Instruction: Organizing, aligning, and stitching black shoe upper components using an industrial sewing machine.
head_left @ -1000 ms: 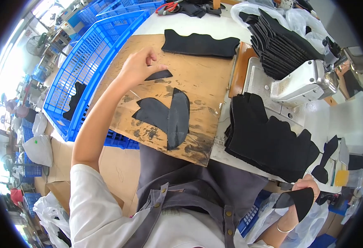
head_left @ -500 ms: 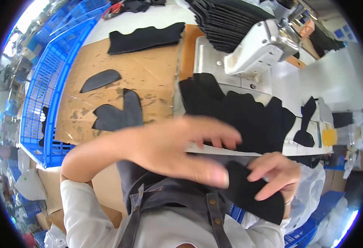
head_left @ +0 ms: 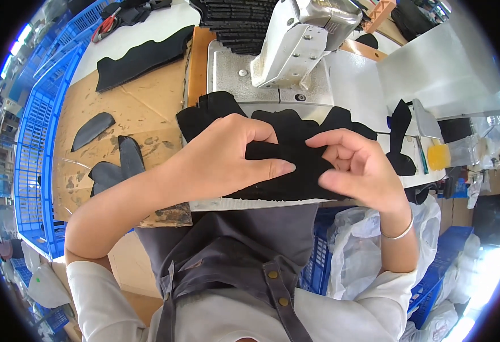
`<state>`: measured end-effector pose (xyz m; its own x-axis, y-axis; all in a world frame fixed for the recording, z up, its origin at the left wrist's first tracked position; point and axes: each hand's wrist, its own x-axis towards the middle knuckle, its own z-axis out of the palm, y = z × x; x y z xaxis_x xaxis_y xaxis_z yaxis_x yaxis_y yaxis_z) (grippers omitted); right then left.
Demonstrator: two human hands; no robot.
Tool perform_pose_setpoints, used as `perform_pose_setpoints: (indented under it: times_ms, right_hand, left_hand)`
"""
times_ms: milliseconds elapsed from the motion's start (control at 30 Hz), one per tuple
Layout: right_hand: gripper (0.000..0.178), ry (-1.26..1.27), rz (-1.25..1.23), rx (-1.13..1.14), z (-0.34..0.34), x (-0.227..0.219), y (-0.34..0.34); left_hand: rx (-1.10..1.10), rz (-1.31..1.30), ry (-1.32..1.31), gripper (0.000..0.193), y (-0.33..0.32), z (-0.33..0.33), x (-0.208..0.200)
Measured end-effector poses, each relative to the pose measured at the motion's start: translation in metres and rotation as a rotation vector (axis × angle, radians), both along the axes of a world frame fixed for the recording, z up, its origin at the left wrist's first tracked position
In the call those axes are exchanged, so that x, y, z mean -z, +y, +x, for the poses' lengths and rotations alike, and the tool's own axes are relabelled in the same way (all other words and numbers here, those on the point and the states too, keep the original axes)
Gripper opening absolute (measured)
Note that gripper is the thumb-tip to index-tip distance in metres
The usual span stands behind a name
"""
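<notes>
Both my hands are over a layered spread of black cut fabric pieces (head_left: 244, 191) at the table's front edge. My left hand (head_left: 227, 151) has its thumb in front of a black fabric piece (head_left: 295, 151) and its index fingertip hidden at that piece's edge, seemingly gripping it. Against the black cloth below, the piece's outline is hard to make out. My right hand (head_left: 366, 171), with a bracelet at the wrist, is at the piece's right side. Its fingers are bent and its thumb is apart from them, nothing visibly gripped.
Behind the cloth stands a white sewing machine (head_left: 290, 51). Grey cut pieces (head_left: 93, 131) lie on brown cardboard (head_left: 158, 105) at left, beside a blue crate (head_left: 36, 148). A yellow-bottomed container (head_left: 439, 157) and a narrow black piece (head_left: 399, 134) are at right.
My right hand has risen from beside my apron to the table cloth, and the black piece has come up with it. My left hand is now at that piece. The view has shifted right.
</notes>
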<state>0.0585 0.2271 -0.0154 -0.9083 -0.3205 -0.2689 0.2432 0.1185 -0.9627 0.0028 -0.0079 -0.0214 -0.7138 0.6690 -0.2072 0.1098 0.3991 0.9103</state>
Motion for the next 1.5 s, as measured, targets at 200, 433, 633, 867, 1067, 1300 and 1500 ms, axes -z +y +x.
perform_pose_setpoints:
  times_ms: [200, 433, 633, 867, 1067, 1300, 1500]
  right_hand:
    - [0.021, 0.462, 0.487, -0.144, -0.008, 0.002, -0.006]
    - [0.023, 0.422, 0.474, -0.193, -0.017, 0.003, -0.008]
    - [0.031, 0.436, 0.584, -0.162, -0.017, 0.004, -0.01]
    - [0.031, 0.404, 0.526, -0.142, -0.016, 0.007, -0.008]
    - [0.03, 0.427, 0.56, -0.151, -0.016, 0.005, -0.009]
    - [0.033, 0.433, 0.606, -0.167, -0.017, 0.003, -0.011]
    - [0.044, 0.608, 0.784, -0.206, -0.019, -0.001, -0.03]
  left_hand:
    - [-0.023, -0.118, 0.272, 0.034, -0.001, 0.009, -0.002]
    - [-0.013, -0.123, 0.519, 0.036, -0.004, 0.01, 0.008]
    - [-0.007, -0.054, 0.568, 0.038, -0.005, 0.008, 0.017]
    - [0.007, -0.099, 0.575, 0.038, -0.004, 0.009, 0.018]
    - [0.021, -0.133, 0.581, 0.038, -0.004, 0.01, 0.016]
    - [0.033, -0.177, 0.586, 0.038, -0.003, 0.011, 0.014]
    - [0.042, -0.27, 0.674, 0.034, -0.007, 0.01, 0.005]
